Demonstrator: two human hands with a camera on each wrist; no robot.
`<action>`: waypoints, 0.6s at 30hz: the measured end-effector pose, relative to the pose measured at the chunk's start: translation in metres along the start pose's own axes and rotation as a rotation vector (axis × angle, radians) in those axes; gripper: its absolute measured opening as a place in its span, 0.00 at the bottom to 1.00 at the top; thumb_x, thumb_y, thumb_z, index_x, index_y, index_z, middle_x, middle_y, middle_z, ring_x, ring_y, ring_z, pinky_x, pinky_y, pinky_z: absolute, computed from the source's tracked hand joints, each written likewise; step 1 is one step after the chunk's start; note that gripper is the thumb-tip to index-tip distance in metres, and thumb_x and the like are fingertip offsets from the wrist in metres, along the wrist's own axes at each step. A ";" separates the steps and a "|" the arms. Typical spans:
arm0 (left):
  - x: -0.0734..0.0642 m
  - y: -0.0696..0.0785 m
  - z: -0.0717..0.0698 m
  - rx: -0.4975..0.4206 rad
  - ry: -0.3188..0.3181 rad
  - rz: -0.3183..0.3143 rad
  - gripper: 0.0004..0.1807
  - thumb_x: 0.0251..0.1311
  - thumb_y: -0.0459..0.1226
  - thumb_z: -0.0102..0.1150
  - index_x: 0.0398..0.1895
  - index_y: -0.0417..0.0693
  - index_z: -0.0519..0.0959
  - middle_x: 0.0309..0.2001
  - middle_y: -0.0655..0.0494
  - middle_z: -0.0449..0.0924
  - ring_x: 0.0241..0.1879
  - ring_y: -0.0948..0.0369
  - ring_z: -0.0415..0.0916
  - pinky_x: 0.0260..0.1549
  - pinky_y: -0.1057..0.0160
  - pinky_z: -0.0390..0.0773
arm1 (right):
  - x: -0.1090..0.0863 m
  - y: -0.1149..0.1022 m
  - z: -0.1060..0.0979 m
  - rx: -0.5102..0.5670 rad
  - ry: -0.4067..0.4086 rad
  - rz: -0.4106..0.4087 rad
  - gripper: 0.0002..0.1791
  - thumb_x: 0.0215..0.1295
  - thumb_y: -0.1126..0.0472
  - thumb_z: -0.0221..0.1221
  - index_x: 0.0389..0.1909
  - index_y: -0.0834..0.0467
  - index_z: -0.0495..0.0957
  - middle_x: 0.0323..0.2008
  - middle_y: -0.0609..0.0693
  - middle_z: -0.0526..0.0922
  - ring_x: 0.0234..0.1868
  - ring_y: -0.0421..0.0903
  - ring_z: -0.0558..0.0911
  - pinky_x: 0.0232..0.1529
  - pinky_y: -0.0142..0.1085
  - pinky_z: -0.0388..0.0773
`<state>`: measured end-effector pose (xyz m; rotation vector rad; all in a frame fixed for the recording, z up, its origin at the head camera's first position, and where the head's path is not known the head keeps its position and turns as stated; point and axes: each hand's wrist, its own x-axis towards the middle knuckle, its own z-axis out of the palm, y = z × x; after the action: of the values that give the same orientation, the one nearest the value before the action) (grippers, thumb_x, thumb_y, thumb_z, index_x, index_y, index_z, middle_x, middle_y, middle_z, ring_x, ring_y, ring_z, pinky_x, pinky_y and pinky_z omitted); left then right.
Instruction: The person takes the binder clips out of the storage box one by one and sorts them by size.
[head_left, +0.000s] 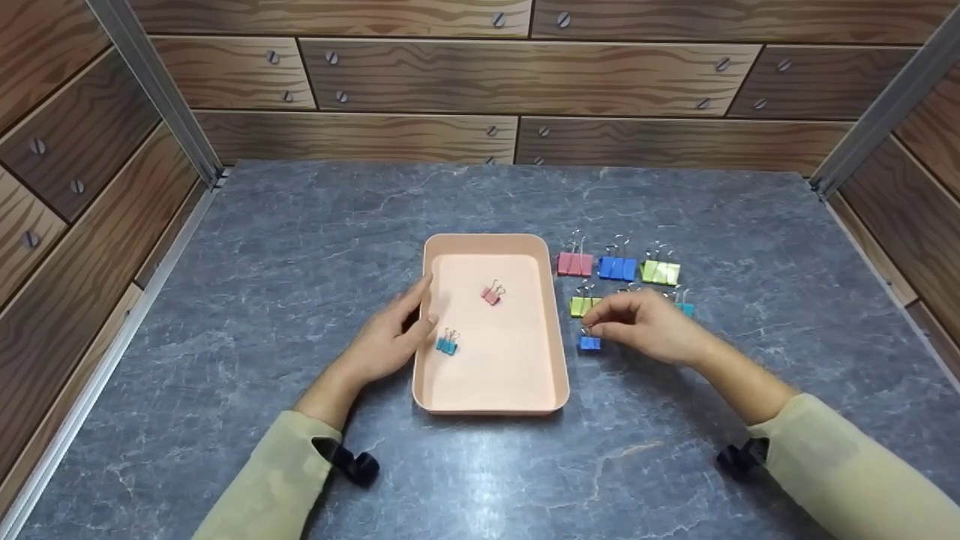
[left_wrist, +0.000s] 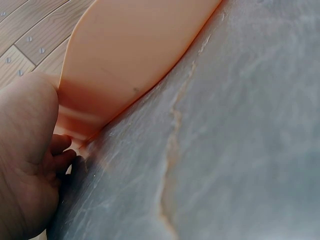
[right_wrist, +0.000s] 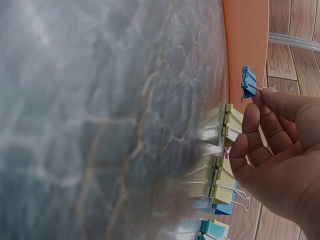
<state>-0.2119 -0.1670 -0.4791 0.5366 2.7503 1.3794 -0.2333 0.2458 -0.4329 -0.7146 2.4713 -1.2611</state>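
Note:
A small blue binder clip (head_left: 590, 343) is pinched by its wire handle between the thumb and index finger of my right hand (head_left: 649, 328). The right wrist view shows that blue clip (right_wrist: 248, 82) lifted off the table beside the tray's wall. My left hand (head_left: 386, 337) grips the left side of a peach-coloured tray (head_left: 491, 412), thumb over the rim and other fingers low against the outer wall (left_wrist: 120, 55). Inside the tray lie a small pink binder clip (head_left: 491, 294) and a small teal one (head_left: 448, 343).
Right of the tray, larger clips stand in a row: pink (head_left: 574, 264), blue (head_left: 616, 268) and yellow-green (head_left: 660, 272). A nearer row has a yellow-green clip (head_left: 584, 306) and a teal one (head_left: 684, 308), partly behind my right hand. Wood-patterned panels (head_left: 525, 75) enclose the table.

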 end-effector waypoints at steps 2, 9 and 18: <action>0.000 0.000 0.000 0.000 -0.002 -0.002 0.37 0.79 0.49 0.54 0.86 0.57 0.56 0.80 0.47 0.62 0.79 0.41 0.57 0.78 0.43 0.55 | 0.000 0.001 0.001 0.001 -0.001 0.004 0.07 0.72 0.64 0.68 0.47 0.60 0.89 0.43 0.52 0.91 0.45 0.45 0.86 0.47 0.31 0.84; 0.000 0.000 0.000 0.000 -0.002 0.000 0.37 0.79 0.48 0.54 0.86 0.56 0.57 0.80 0.49 0.62 0.79 0.42 0.57 0.79 0.45 0.53 | 0.000 0.005 0.002 -0.009 -0.004 0.000 0.06 0.72 0.65 0.67 0.46 0.61 0.89 0.43 0.52 0.91 0.44 0.43 0.86 0.46 0.30 0.83; -0.001 0.001 0.000 -0.003 -0.002 0.003 0.37 0.79 0.48 0.54 0.86 0.55 0.56 0.81 0.46 0.62 0.79 0.41 0.57 0.78 0.43 0.56 | 0.001 0.007 0.003 -0.006 -0.009 0.002 0.07 0.72 0.64 0.67 0.46 0.62 0.89 0.42 0.52 0.91 0.44 0.42 0.86 0.45 0.29 0.83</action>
<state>-0.2112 -0.1668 -0.4785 0.5424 2.7469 1.3823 -0.2345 0.2469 -0.4403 -0.7176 2.4693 -1.2477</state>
